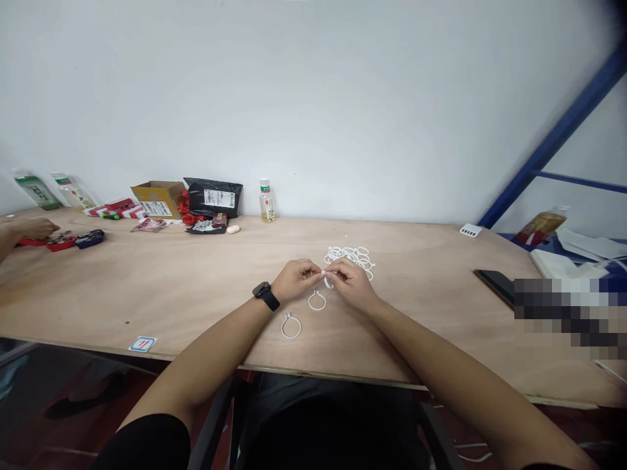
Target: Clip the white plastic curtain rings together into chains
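My left hand (297, 279), below which a black watch sits on the wrist, pinches one side of a small white ring (328, 282). From the other side my right hand (351, 282) pinches the same ring, so the fingertips of both hands nearly meet. Behind my right hand lies a pile of several white rings (361, 256), partly hidden by it. Two separate white rings lie flat nearer the table's front edge: one ring (317, 301) just below my hands, another ring (291, 327) further left and closer to me.
On the wooden table (206, 300) stand a bottle (267, 201), an open cardboard box (157, 199) and a black parcel (213, 197). Another person's hand (36, 228) is at the far left by small red trays. A dark phone (494, 287) lies at right.
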The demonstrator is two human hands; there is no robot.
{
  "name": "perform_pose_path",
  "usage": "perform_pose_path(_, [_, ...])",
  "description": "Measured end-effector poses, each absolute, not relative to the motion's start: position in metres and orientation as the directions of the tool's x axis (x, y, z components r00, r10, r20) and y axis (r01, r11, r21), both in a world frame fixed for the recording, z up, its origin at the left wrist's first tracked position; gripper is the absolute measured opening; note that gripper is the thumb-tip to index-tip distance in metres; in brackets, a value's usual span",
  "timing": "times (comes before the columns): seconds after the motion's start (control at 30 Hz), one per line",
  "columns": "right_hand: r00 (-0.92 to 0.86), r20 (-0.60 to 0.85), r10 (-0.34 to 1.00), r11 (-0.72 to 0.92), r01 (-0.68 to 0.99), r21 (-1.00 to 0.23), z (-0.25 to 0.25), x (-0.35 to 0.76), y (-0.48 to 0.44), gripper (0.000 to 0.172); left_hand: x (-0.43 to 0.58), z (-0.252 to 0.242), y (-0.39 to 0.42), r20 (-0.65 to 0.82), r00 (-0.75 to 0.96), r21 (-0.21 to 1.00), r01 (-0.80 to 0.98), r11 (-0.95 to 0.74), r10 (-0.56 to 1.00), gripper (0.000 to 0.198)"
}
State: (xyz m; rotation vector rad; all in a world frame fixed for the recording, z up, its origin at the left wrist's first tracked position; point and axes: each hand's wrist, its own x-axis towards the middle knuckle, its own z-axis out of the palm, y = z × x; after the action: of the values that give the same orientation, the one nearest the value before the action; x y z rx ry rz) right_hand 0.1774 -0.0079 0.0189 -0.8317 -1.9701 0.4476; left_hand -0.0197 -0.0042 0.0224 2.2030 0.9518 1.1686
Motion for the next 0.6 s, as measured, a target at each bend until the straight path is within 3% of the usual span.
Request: perform_pose_path(0.6, [-0.440, 0.517, 0.734, 0.663, 0.302, -0.685, 0.0166, 0.1776, -0.0031, 0.020, -0.0198, 0.0210, -0.0038, 0.598, 0.466, 0.572, 0.323, -0.754, 0.653, 0.038])
